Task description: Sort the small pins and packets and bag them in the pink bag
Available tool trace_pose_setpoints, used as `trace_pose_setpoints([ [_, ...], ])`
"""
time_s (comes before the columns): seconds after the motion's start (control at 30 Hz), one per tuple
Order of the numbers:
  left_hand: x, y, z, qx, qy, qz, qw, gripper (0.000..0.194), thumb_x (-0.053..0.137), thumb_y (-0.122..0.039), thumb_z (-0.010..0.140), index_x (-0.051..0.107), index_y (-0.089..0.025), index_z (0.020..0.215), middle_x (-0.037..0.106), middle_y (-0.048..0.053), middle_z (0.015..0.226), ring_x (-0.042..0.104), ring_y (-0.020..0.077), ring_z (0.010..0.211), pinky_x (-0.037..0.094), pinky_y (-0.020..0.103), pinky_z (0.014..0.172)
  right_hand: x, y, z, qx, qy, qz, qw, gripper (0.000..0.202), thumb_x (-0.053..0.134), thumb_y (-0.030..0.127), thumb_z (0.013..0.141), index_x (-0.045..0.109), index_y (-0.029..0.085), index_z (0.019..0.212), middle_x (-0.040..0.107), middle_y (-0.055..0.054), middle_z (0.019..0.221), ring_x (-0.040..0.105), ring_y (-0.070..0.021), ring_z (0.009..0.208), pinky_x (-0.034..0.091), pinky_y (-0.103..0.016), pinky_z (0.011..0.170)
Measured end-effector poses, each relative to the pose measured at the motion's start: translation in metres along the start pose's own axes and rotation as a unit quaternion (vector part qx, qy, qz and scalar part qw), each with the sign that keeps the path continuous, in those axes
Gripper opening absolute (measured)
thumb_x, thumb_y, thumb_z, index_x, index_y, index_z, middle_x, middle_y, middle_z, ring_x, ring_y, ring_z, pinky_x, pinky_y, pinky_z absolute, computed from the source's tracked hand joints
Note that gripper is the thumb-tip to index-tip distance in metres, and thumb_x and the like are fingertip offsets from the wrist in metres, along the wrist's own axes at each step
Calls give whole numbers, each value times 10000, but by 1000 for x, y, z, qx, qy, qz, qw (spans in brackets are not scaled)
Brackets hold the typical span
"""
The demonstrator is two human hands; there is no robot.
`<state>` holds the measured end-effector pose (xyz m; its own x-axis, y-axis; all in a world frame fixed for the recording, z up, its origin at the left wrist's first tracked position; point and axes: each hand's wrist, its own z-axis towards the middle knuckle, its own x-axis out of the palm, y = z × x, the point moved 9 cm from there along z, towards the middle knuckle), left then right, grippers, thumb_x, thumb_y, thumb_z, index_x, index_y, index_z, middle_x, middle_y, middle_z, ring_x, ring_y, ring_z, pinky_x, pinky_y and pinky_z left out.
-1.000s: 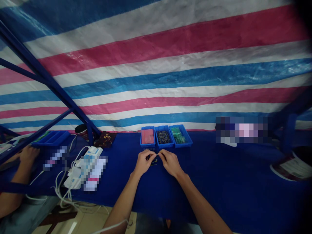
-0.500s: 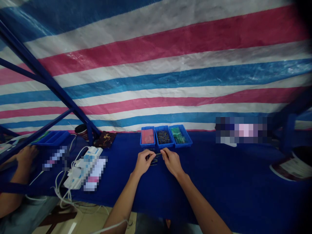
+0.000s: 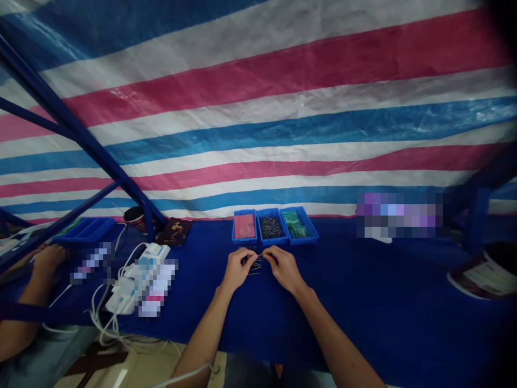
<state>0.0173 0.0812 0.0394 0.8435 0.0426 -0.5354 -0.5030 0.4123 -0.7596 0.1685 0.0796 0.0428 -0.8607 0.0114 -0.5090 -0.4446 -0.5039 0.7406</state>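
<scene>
My left hand [image 3: 239, 267] is closed in a pinch on one end of a thin rod-like piece [image 3: 260, 255], too small to name more exactly. My right hand [image 3: 284, 266] pinches the other end, its fingertips close to those of the left. Just beneath them, several more thin pieces [image 3: 255, 267] lie on the blue tabletop [image 3: 274, 307]. Beyond the hands stand a blue bin with pink cards or packets [image 3: 244, 226], a blue bin full of dark and yellowish thin pieces [image 3: 271, 227], and a blue bin holding green items in clear plastic [image 3: 295, 224].
To the left lie a white power strip [image 3: 135, 277] with loose cables, a dark brown packet [image 3: 174, 231] and a dark cup [image 3: 135, 218]. Another person's hand [image 3: 50, 257] is at the far left. A large round container [image 3: 484, 274] stands at right; a striped tarp [image 3: 258, 129] hangs behind.
My right hand has moved slightly left, so its fingertips are nearer my left hand along the thin piece. My left hand stays in place. The other person's hand has shifted a little.
</scene>
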Motion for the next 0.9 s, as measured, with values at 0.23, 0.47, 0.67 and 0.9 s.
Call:
trace_pose_setpoints([
  [0.23,1,1,0,1,2,1,1000,240,590,-323,938,722,-161,821,678,39,760,546,133,645,406,239,640,2,-1,-1,1,7,-9,1000,196,463,252,1000,640,234,919,690,-24,881,653,-181,786,458,-280,749],
  [0.47,-1,-2,0,2,2,-3,1000,245,584,-326,943,724,-163,825,681,44,768,547,136,644,410,247,640,2,-3,-1,9,10,-32,999,222,442,286,1017,623,233,901,680,-16,862,648,-174,771,431,-268,717],
  [0.67,1,-1,0,2,6,-2,1000,259,582,-343,943,726,-160,830,679,46,761,551,137,639,410,247,630,3,-5,-2,26,19,-62,998,296,406,343,1034,578,223,824,654,-10,766,627,-165,702,388,-253,656],
  [0.9,-1,2,0,-10,4,-23,1000,260,596,-374,934,735,-163,872,693,50,792,561,135,635,422,245,627,7,-12,-2,32,16,-70,997,392,360,372,1043,486,214,707,564,11,630,525,-140,558,319,-249,582],
])
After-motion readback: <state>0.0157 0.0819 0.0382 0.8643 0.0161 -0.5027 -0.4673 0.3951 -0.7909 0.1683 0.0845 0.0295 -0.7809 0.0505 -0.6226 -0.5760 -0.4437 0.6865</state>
